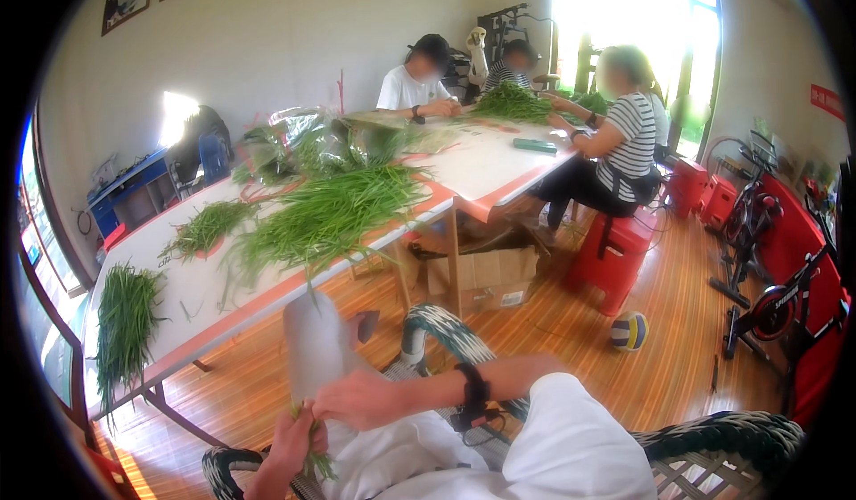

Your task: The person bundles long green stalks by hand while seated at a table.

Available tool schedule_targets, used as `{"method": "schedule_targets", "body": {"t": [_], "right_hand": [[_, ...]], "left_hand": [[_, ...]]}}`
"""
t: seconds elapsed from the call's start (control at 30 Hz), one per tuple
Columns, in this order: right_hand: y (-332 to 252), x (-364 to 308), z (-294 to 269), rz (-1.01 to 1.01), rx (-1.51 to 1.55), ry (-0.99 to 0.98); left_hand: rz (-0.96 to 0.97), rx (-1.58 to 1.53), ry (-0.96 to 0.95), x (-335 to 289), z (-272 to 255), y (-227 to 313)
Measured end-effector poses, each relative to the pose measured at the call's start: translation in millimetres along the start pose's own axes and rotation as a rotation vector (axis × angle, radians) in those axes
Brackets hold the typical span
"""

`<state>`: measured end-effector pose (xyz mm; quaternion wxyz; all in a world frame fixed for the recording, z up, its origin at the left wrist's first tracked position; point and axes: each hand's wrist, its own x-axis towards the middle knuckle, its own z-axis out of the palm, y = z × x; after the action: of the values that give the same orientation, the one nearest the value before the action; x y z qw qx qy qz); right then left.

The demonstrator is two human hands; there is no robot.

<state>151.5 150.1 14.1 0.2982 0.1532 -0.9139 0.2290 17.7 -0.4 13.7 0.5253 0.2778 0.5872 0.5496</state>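
A bunch of green stems is held toward 7 o'clock in the view, beside the white-clad lap. The grip of the left hand is clamped around it. The right hand is set against its upper end; whether stems are pinched in that grip cannot be told. From the bunch, at 12 o'clock, a large heap of greens is spread across the table, its tips hung over the near edge. A small heap is laid at 11 and a dark pile at 10. Clear bags of greens are stacked beyond the large heap. At 1 o'clock, a far pile is flanked by a person in white and two in stripes. Toward 2, a red stool is occupied, and a ball is seen on the floor.
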Motion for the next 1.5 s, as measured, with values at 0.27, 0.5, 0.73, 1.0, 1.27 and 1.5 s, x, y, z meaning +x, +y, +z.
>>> {"method": "schedule_targets", "body": {"t": [0.27, 0.5, 0.73, 1.0, 1.27, 1.5], "right_hand": [[1, -1, 2, 0.051, 0.105, -0.025], [-2, 1, -6, 0.031, 0.239, -0.020], [-1, 4, -9, 0.304, 0.407, -0.053], [15, 2, -4, 0.299, 0.393, -0.089], [-3, 6, -2, 0.125, 0.310, -0.076], [-12, 3, 8, 0.110, 0.422, -0.158]], "left_hand": [[-0.044, 0.013, -0.174, 1, -8, -8], [0.044, 0.449, -0.189, -3, -6, 0], [0.063, 0.424, -0.164, -3, 2, 1], [0.021, 0.436, -0.051, -7, 5, 3], [0.127, 0.534, -0.072, 9, -17, -24], [0.367, 0.194, -0.097, 11, -13, -47]]}}
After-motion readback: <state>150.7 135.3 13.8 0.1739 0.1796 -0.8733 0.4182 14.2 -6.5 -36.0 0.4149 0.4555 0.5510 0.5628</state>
